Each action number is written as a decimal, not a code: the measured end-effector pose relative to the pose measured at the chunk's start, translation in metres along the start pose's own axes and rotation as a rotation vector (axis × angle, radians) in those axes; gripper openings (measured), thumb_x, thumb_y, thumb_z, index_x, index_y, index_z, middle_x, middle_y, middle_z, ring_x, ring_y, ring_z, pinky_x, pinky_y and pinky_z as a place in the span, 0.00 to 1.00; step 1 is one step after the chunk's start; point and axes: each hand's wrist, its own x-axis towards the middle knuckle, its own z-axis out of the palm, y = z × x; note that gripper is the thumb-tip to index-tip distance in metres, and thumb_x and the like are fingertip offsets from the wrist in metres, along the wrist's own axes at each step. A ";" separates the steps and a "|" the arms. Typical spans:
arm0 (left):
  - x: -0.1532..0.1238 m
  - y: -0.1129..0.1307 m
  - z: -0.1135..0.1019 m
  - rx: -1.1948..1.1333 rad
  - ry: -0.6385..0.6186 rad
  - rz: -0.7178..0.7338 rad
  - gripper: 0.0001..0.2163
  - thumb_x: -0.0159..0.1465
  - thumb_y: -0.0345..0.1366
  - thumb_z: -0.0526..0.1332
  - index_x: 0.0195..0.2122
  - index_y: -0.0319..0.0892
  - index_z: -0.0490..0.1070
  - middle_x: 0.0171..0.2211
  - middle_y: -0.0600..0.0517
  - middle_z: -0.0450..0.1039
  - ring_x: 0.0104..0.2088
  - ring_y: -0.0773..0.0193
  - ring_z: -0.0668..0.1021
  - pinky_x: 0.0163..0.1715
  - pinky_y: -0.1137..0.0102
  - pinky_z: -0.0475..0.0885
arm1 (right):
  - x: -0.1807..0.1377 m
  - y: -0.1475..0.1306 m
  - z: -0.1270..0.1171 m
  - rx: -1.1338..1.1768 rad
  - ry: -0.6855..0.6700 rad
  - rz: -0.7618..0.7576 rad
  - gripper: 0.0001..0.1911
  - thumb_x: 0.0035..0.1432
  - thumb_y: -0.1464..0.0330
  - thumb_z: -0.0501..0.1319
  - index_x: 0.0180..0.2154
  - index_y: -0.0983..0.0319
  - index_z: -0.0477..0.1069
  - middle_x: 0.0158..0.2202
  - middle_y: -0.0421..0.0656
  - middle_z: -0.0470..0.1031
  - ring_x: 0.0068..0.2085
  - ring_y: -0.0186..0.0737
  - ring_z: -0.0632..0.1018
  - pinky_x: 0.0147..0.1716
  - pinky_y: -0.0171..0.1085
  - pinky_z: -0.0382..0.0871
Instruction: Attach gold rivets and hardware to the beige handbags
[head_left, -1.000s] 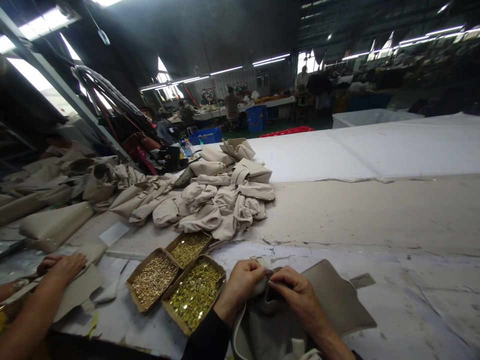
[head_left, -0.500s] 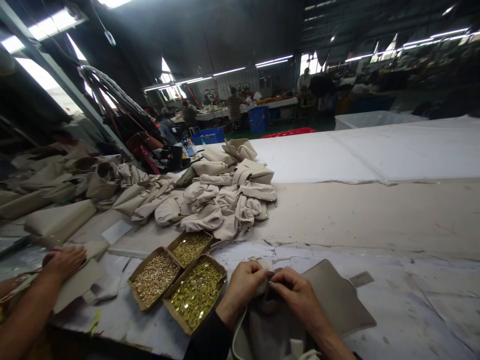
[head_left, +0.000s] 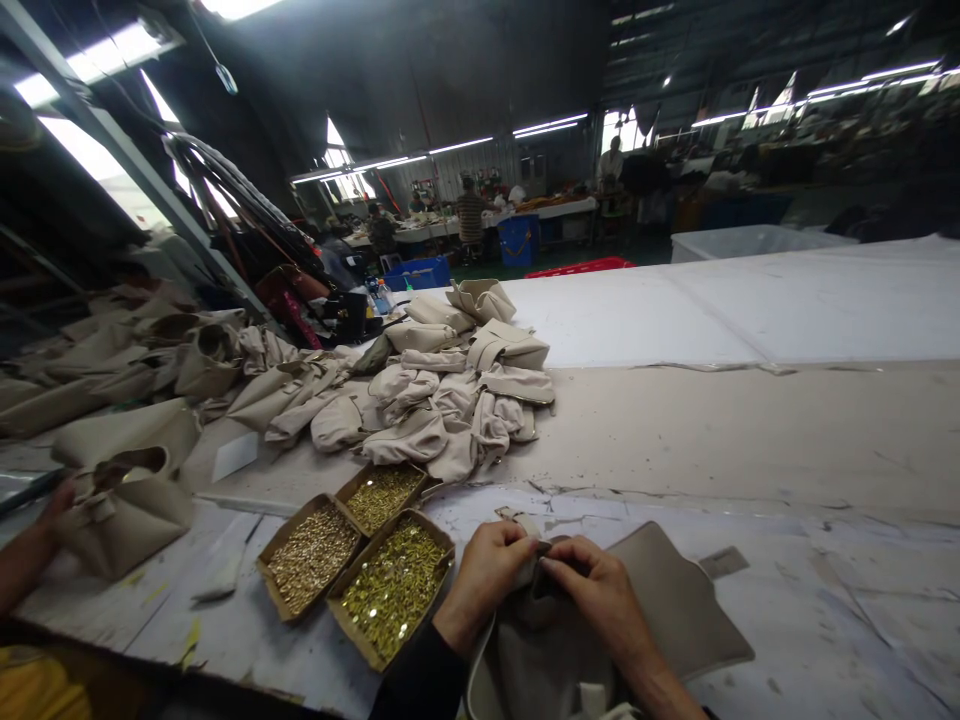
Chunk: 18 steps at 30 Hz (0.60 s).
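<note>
A beige handbag (head_left: 555,650) lies opened at the table's near edge, its dark grey-brown inside facing up and its flap (head_left: 679,590) spread out to the right. My left hand (head_left: 487,570) pinches the bag's upper edge near a small tab. Close beside it, my right hand (head_left: 596,590) is closed on the same edge with thumb and forefinger. Whether a small part sits between the fingertips is hidden. Left of my hands stands a cardboard tray of gold metal pieces (head_left: 394,585), shaped like small studs or rivets.
Two more trays, one of copper-gold pieces (head_left: 311,555) and one of gold pieces (head_left: 382,495), adjoin it. Behind them is a pile of beige pouches and bags (head_left: 450,390). At left, a co-worker's hand (head_left: 56,515) touches another beige bag (head_left: 124,510). White sheeting covers the table (head_left: 750,310).
My hands stay pinched at nearly the same spot on the handbag. On the left, the co-worker's arm has drawn back, and a beige bag now stands upright by that hand.
</note>
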 end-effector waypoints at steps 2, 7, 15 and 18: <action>0.000 -0.002 0.000 0.002 0.001 -0.002 0.16 0.51 0.49 0.70 0.21 0.40 0.73 0.21 0.53 0.69 0.28 0.63 0.70 0.27 0.70 0.60 | 0.000 0.002 0.000 0.000 -0.001 0.043 0.13 0.54 0.55 0.70 0.32 0.58 0.82 0.32 0.46 0.84 0.37 0.54 0.82 0.41 0.47 0.75; 0.001 -0.003 0.000 0.003 0.016 0.003 0.14 0.51 0.47 0.68 0.21 0.40 0.74 0.22 0.52 0.70 0.28 0.63 0.69 0.29 0.70 0.61 | -0.004 -0.006 0.001 -0.133 0.031 0.030 0.10 0.55 0.57 0.69 0.33 0.56 0.84 0.34 0.44 0.85 0.39 0.54 0.83 0.42 0.45 0.74; 0.002 0.003 -0.005 -0.050 0.023 0.009 0.21 0.48 0.56 0.66 0.23 0.40 0.73 0.23 0.52 0.68 0.29 0.62 0.68 0.30 0.68 0.60 | -0.011 -0.010 0.000 0.042 -0.128 -0.032 0.11 0.60 0.57 0.67 0.33 0.57 0.76 0.32 0.41 0.78 0.38 0.46 0.78 0.41 0.40 0.71; 0.001 0.003 -0.006 -0.056 0.020 0.011 0.22 0.48 0.57 0.67 0.23 0.40 0.73 0.23 0.52 0.67 0.28 0.63 0.66 0.30 0.68 0.60 | -0.010 -0.008 0.002 0.099 -0.147 -0.055 0.14 0.61 0.54 0.66 0.34 0.57 0.74 0.32 0.39 0.74 0.37 0.44 0.75 0.39 0.39 0.70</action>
